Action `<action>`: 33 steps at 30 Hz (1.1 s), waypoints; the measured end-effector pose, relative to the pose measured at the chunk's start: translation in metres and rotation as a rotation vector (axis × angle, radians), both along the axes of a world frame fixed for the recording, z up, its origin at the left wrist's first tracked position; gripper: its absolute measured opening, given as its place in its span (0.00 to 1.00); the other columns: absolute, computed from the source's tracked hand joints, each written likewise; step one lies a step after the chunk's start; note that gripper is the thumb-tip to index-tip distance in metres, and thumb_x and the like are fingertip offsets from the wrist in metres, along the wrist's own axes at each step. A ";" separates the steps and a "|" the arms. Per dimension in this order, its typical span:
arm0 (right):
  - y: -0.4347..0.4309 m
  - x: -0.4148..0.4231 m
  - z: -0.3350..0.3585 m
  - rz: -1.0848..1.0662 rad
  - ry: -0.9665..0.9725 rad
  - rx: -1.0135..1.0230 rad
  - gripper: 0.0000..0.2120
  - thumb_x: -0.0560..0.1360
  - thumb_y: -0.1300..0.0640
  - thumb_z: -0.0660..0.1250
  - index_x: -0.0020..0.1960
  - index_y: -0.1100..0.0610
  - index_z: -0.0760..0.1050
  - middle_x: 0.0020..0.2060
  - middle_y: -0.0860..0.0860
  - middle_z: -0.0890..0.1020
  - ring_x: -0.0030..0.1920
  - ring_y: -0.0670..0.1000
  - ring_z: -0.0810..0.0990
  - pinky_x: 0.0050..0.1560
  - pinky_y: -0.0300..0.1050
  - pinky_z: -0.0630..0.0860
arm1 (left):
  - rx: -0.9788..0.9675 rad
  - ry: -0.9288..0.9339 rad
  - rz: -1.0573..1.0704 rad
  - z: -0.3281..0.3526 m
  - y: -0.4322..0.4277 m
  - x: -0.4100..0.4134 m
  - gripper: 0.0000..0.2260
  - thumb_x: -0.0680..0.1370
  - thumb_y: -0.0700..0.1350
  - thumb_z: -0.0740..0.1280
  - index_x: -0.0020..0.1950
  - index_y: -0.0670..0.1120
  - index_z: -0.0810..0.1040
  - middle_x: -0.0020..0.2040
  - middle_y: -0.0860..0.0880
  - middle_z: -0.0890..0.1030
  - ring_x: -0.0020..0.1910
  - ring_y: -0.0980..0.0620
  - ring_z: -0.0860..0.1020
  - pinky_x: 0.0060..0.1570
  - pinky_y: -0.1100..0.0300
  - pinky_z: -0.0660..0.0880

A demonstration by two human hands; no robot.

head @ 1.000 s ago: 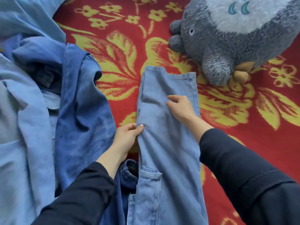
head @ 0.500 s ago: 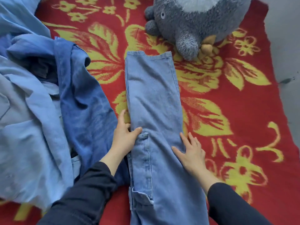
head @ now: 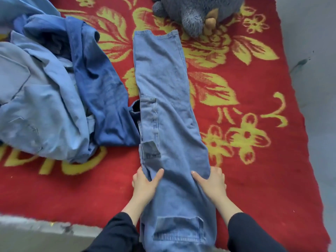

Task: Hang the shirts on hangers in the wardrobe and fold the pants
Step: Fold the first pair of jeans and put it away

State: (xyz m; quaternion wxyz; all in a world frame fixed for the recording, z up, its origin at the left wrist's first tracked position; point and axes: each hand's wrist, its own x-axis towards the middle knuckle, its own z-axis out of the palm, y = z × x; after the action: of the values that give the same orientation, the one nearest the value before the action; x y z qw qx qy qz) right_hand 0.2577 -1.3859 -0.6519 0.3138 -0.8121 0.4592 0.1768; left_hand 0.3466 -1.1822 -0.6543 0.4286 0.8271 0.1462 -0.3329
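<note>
Jeans [head: 163,91] lengthwise, centre frame, on red blanket [head: 254,179] | left hand [head: 144,184] and right hand [head: 211,182] pinch opposite edges | I judge denim heavy, limp: grip edges.

There is one pair of light blue jeans [head: 163,88] lying long and flat. Two hands hold it — one left hand [head: 145,184] and one right hand [head: 211,184]. One pile of blue clothes [head: 54,84] sits beside it; how many are in it is hard to tell. One grey stuffed toy [head: 196,11] — and one red blanket [head: 263,160] under it all.
</note>
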 end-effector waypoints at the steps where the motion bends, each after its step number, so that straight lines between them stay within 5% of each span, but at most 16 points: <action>1: 0.004 -0.016 -0.001 0.025 0.035 0.008 0.21 0.70 0.35 0.67 0.49 0.52 0.75 0.54 0.49 0.71 0.60 0.55 0.69 0.55 0.52 0.68 | -0.021 0.022 -0.052 -0.002 0.002 -0.011 0.25 0.75 0.50 0.71 0.67 0.41 0.68 0.63 0.43 0.75 0.63 0.42 0.73 0.64 0.46 0.70; 6: 0.008 -0.072 0.005 0.022 -0.080 0.124 0.10 0.75 0.45 0.66 0.46 0.51 0.77 0.46 0.49 0.81 0.53 0.56 0.78 0.54 0.54 0.74 | -0.209 0.136 0.097 0.006 0.032 -0.059 0.04 0.76 0.42 0.70 0.47 0.43 0.82 0.41 0.47 0.85 0.46 0.46 0.83 0.43 0.56 0.79; 11: 0.022 -0.134 0.012 -0.029 -0.056 0.470 0.11 0.71 0.53 0.74 0.51 0.55 0.80 0.45 0.48 0.84 0.46 0.50 0.82 0.50 0.50 0.78 | -0.094 0.169 -0.045 0.007 0.076 -0.131 0.04 0.76 0.45 0.71 0.45 0.44 0.82 0.38 0.54 0.84 0.36 0.60 0.81 0.32 0.69 0.74; 13: 0.030 -0.148 0.016 -0.084 -0.103 0.553 0.08 0.70 0.58 0.75 0.48 0.59 0.82 0.42 0.52 0.85 0.41 0.50 0.82 0.43 0.47 0.78 | -0.105 0.178 -0.013 0.009 0.081 -0.152 0.04 0.76 0.44 0.71 0.45 0.44 0.81 0.38 0.55 0.84 0.37 0.59 0.82 0.31 0.69 0.74; 16: 0.031 -0.161 0.028 -0.083 -0.131 0.586 0.07 0.73 0.59 0.72 0.50 0.57 0.80 0.46 0.52 0.85 0.46 0.48 0.82 0.47 0.44 0.78 | -0.114 0.230 0.003 0.022 0.080 -0.163 0.06 0.77 0.46 0.69 0.46 0.44 0.81 0.40 0.51 0.85 0.37 0.56 0.82 0.32 0.66 0.75; 21: 0.026 -0.188 0.063 -0.009 0.119 0.565 0.06 0.73 0.57 0.69 0.46 0.59 0.77 0.41 0.53 0.80 0.40 0.52 0.78 0.39 0.45 0.73 | -0.011 0.472 -0.101 0.065 0.081 -0.179 0.11 0.72 0.48 0.75 0.39 0.41 0.81 0.35 0.47 0.82 0.32 0.50 0.77 0.33 0.63 0.71; 23: 0.020 -0.190 0.082 -0.041 0.179 0.586 0.08 0.73 0.60 0.70 0.50 0.63 0.78 0.41 0.58 0.79 0.41 0.55 0.78 0.40 0.49 0.73 | -0.005 0.508 -0.082 0.085 0.077 -0.183 0.12 0.72 0.47 0.75 0.42 0.38 0.80 0.38 0.43 0.80 0.37 0.47 0.75 0.39 0.57 0.69; 25: 0.013 -0.179 0.101 -0.078 0.154 0.584 0.04 0.73 0.61 0.71 0.44 0.60 0.77 0.37 0.57 0.76 0.37 0.54 0.76 0.38 0.48 0.71 | -0.024 0.437 -0.030 0.104 0.069 -0.176 0.12 0.74 0.43 0.73 0.52 0.37 0.78 0.41 0.43 0.80 0.34 0.47 0.76 0.36 0.58 0.72; 28: -0.006 -0.140 0.126 -0.191 0.005 0.583 0.09 0.72 0.64 0.70 0.42 0.54 0.71 0.34 0.55 0.76 0.32 0.53 0.72 0.32 0.46 0.68 | -0.138 0.344 0.087 0.128 0.058 -0.141 0.30 0.77 0.36 0.66 0.76 0.46 0.59 0.55 0.42 0.79 0.36 0.51 0.77 0.28 0.62 0.75; 31: -0.029 -0.091 0.144 -0.357 -0.135 0.776 0.18 0.74 0.66 0.63 0.61 0.51 0.69 0.37 0.54 0.75 0.28 0.49 0.68 0.26 0.41 0.66 | -0.350 0.378 0.141 0.150 0.049 -0.087 0.26 0.77 0.35 0.63 0.74 0.50 0.64 0.42 0.47 0.82 0.28 0.55 0.75 0.27 0.62 0.73; 33: -0.039 -0.055 0.155 -0.445 -0.226 0.874 0.16 0.75 0.65 0.61 0.62 0.55 0.73 0.36 0.54 0.75 0.29 0.49 0.69 0.22 0.38 0.68 | -0.461 0.407 0.208 0.162 0.039 -0.046 0.19 0.78 0.34 0.62 0.68 0.44 0.73 0.32 0.49 0.81 0.24 0.56 0.74 0.23 0.65 0.73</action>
State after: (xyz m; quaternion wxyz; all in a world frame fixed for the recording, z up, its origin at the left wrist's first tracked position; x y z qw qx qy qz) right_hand 0.2030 -1.4254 -0.4973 0.7025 -0.5012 0.4673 0.1925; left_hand 0.3007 -1.1436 -0.4923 0.5983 0.6052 0.2337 -0.4702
